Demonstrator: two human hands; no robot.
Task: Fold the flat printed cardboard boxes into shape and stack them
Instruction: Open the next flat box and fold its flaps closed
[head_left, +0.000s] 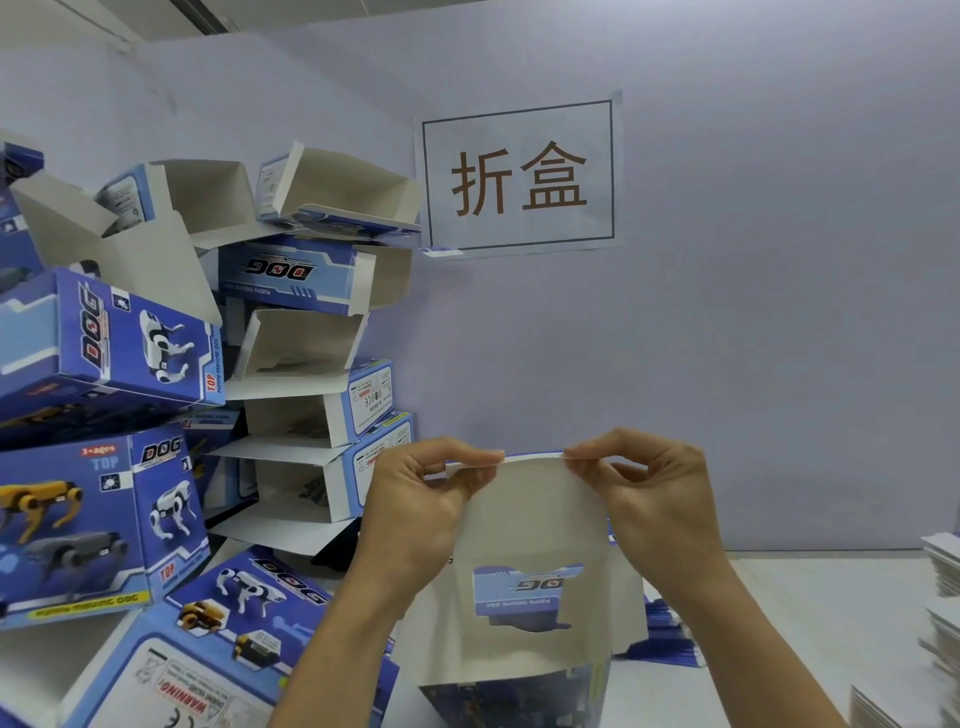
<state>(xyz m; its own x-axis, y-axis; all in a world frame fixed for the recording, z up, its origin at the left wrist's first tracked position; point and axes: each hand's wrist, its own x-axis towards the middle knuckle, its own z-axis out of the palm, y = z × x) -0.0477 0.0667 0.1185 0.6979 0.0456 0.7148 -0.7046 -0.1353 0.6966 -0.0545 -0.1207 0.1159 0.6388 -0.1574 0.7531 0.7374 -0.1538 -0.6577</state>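
Pinching box top edge | left hand | right hand | box between

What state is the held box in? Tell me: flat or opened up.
Opened up: the box shows its white inside, both hands pinching its top edge.

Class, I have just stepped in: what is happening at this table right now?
A person is folding a printed cardboard box. The left hand and right hand each pinch its top edge, holding it upright, white inside facing the camera. Folded boxes are piled at left, many with open ends; flat stacks wait at right.
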